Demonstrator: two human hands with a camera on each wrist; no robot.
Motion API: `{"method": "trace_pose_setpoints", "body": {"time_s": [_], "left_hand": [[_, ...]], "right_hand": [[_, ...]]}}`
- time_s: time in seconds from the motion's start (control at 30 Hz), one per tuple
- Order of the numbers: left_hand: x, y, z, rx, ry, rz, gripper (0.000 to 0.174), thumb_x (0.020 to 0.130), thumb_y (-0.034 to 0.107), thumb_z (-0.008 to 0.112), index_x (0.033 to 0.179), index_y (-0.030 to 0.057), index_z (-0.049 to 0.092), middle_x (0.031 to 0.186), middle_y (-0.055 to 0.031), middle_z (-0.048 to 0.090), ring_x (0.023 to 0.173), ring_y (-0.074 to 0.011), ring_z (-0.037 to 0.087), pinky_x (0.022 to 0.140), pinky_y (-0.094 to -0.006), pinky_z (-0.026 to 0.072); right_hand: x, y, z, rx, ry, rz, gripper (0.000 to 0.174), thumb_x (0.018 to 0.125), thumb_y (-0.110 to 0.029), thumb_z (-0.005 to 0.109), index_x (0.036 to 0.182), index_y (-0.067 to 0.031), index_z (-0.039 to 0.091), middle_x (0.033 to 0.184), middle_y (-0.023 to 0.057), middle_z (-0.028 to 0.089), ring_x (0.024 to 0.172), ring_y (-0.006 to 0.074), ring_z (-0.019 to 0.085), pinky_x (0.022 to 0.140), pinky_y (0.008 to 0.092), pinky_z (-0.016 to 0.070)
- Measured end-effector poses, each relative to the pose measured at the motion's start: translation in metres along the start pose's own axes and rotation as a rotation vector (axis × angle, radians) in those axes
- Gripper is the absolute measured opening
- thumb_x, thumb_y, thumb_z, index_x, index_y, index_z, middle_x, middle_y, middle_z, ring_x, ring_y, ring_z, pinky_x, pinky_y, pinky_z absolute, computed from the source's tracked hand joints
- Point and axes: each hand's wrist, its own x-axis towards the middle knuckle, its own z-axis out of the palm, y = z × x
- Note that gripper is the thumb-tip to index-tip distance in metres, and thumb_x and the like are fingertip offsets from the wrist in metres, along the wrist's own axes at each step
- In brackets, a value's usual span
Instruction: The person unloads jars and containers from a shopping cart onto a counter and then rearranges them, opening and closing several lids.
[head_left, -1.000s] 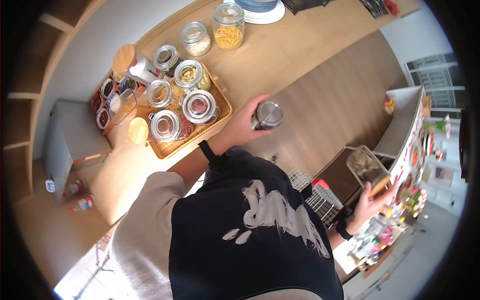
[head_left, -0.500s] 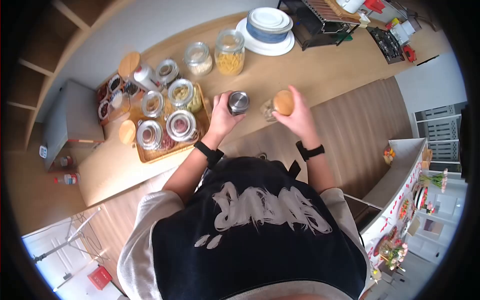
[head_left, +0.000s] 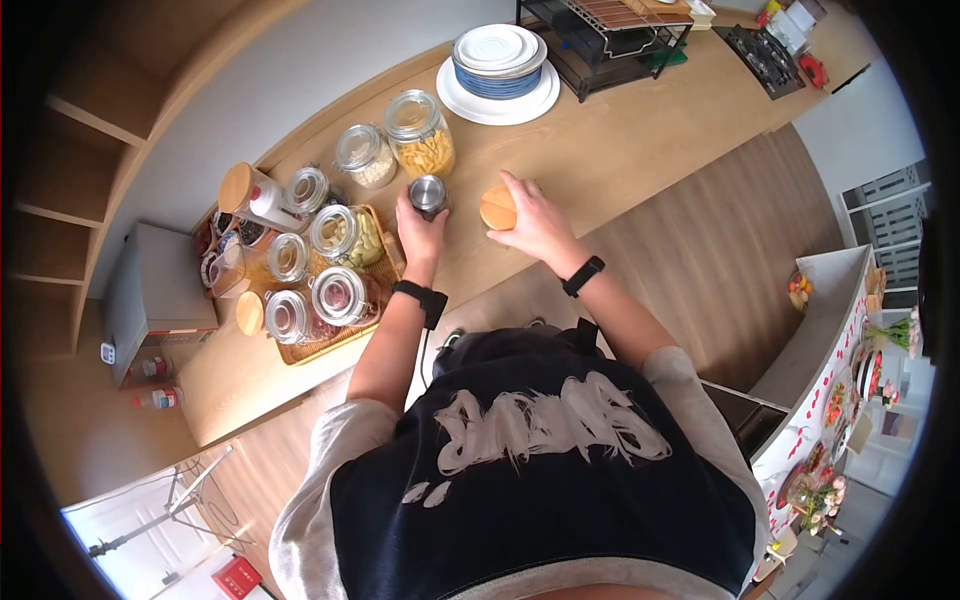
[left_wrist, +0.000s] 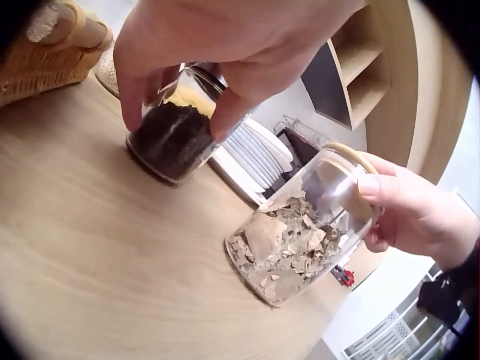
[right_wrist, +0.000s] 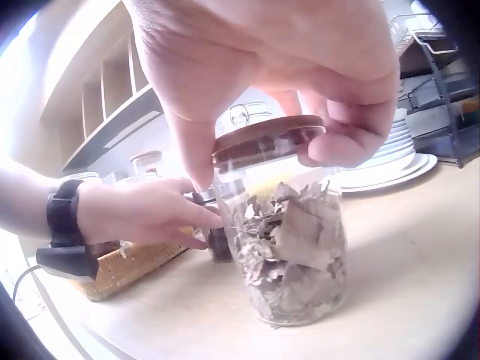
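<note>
My left hand point(head_left: 420, 238) grips a small glass jar point(left_wrist: 171, 142) with a metal lid and dark contents. In the left wrist view, its thumb and fingers pinch the jar from above, with the base at the wooden counter point(left_wrist: 112, 247). My right hand point(head_left: 547, 226) holds a larger clear jar point(right_wrist: 289, 240) by its round wooden lid point(head_left: 498, 208). Brownish dried flakes fill much of that jar, which stands upright in the right wrist view with its base at the counter. In the head view the two jars are side by side, a short gap apart.
Left of my hands, a wicker tray point(head_left: 318, 350) carries several clip-top jars. A pasta jar point(head_left: 424, 150) and a jar of pale grains point(head_left: 366, 160) stand behind. Stacked plates point(head_left: 498, 85) and a black rack point(head_left: 600, 60) are farther back. The counter's front edge runs close by.
My right hand has brought the flake jar from the far lower right up over the counter and lowered it. My left hand has moved the metal-lidded jar left and farther back, near the pasta jar.
</note>
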Motion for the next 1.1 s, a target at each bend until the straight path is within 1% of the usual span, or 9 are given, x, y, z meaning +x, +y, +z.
{"method": "trace_pose_setpoints", "body": {"time_s": [0.23, 0.33, 0.4, 0.43, 0.6, 0.8, 0.9, 0.97, 1.1], "left_hand": [[-0.01, 0.002, -0.008, 0.078, 0.108, 0.153, 0.088, 0.074, -0.001, 0.068, 0.149, 0.0, 0.023, 0.146, -0.0296, 0.031, 0.128, -0.0485, 0.043, 0.108, -0.0459, 0.0393], [-0.039, 0.033, -0.045, 0.043, 0.048, 0.265, 0.073, 0.076, 0.002, 0.066, 0.143, -0.0002, 0.037, 0.138, -0.028, 0.043, 0.125, -0.0458, 0.047, 0.106, -0.046, 0.0405], [-0.043, 0.026, -0.057, -0.047, -0.313, 0.259, 0.046, 0.078, 0.004, 0.064, 0.124, -0.0012, 0.057, 0.12, -0.0242, 0.059, 0.117, -0.0411, 0.055, 0.1, -0.0455, 0.0445], [-0.046, 0.029, -0.061, -0.146, -0.353, 0.286, 0.026, 0.08, 0.005, 0.063, 0.105, -0.0013, 0.065, 0.102, -0.0196, 0.067, 0.103, -0.0358, 0.064, 0.091, -0.0437, 0.05], [-0.059, 0.007, -0.068, -0.31, -0.695, 0.236, 0.028, 0.079, 0.007, 0.065, 0.106, 0.0024, 0.065, 0.097, -0.0145, 0.069, 0.089, -0.0299, 0.069, 0.079, -0.0405, 0.0547], [-0.07, -0.016, -0.056, -0.246, -0.931, 0.327, 0.035, 0.083, 0.01, 0.064, 0.118, 0.0051, 0.062, 0.095, -0.0129, 0.07, 0.087, -0.0268, 0.069, 0.077, -0.0354, 0.0555], [-0.079, -0.006, -0.051, -0.414, -1.041, 0.214, 0.039, 0.09, 0.008, 0.063, 0.129, 0.0054, 0.057, 0.101, -0.0094, 0.067, 0.088, -0.018, 0.065, 0.077, -0.0321, 0.0544], [-0.087, 0.013, -0.05, -0.441, -1.091, 0.258, 0.031, 0.094, 0.009, 0.063, 0.123, 0.0034, 0.059, 0.099, -0.0076, 0.065, 0.087, -0.0162, 0.065, 0.077, -0.03, 0.0537], [-0.111, 0.022, -0.043, -0.576, -1.256, 0.294, 0.017, 0.096, 0.014, 0.064, 0.105, -0.0003, 0.064, 0.09, -0.0061, 0.064, 0.079, -0.0137, 0.064, 0.07, -0.0269, 0.0507]], "right_hand": [[0.043, 0.012, 0.045, 0.098, 0.248, -0.066, 0.096, 0.07, -0.025, 0.086, 0.147, -0.005, 0.032, 0.135, 0.022, 0.048, 0.114, 0.0415, 0.056, 0.094, 0.0465, 0.0502], [0.052, 0.019, 0.058, 0.134, 0.265, -0.074, 0.096, 0.071, -0.023, 0.086, 0.148, -0.0061, 0.031, 0.138, 0.0218, 0.045, 0.111, 0.0362, 0.058, 0.091, 0.0417, 0.0524], [0.043, 0.023, 0.055, 0.292, 0.2, -0.02, 0.09, 0.076, -0.02, 0.083, 0.149, -0.0073, 0.031, 0.139, 0.0207, 0.045, 0.104, 0.0268, 0.06, 0.086, 0.0365, 0.0543], [0.03, 0.02, 0.045, 0.329, 0.151, 0.025, 0.086, 0.078, -0.019, 0.081, 0.149, -0.0085, 0.033, 0.139, 0.0194, 0.046, 0.099, 0.0236, 0.061, 0.083, 0.0346, 0.0546], [-0.084, 0.03, 0.01, 0.357, 0.277, 0.241, 0.054, 0.083, -0.014, 0.073, 0.133, -0.004, 0.053, 0.115, 0.0147, 0.064, 0.088, 0.0209, 0.068, 0.075, 0.0328, 0.0562], [-0.292, -0.038, -0.024, 0.011, 0.836, 0.827, 0.021, 0.093, -0.016, 0.067, 0.108, -0.0014, 0.068, 0.083, 0.0047, 0.069, 0.073, 0.0096, 0.062, 0.067, 0.0254, 0.0515], [-0.396, -0.081, -0.019, -0.235, 0.95, 1.172, 0.04, 0.095, -0.034, 0.063, 0.074, -0.0001, 0.065, 0.062, 0.018, 0.059, 0.058, 0.0282, 0.061, 0.056, 0.0383, 0.0471], [-0.466, -0.109, 0.001, -0.336, 1.069, 1.443, 0.052, 0.1, -0.041, 0.053, 0.071, 0.0024, 0.06, 0.064, 0.0254, 0.055, 0.062, 0.044, 0.056, 0.058, 0.0481, 0.0436], [-0.578, -0.166, 0.068, -0.279, 1.281, 1.75, 0.048, 0.102, -0.039, 0.047, 0.076, -0.0013, 0.062, 0.073, 0.0247, 0.063, 0.075, 0.0448, 0.063, 0.068, 0.0511, 0.0467]]}}
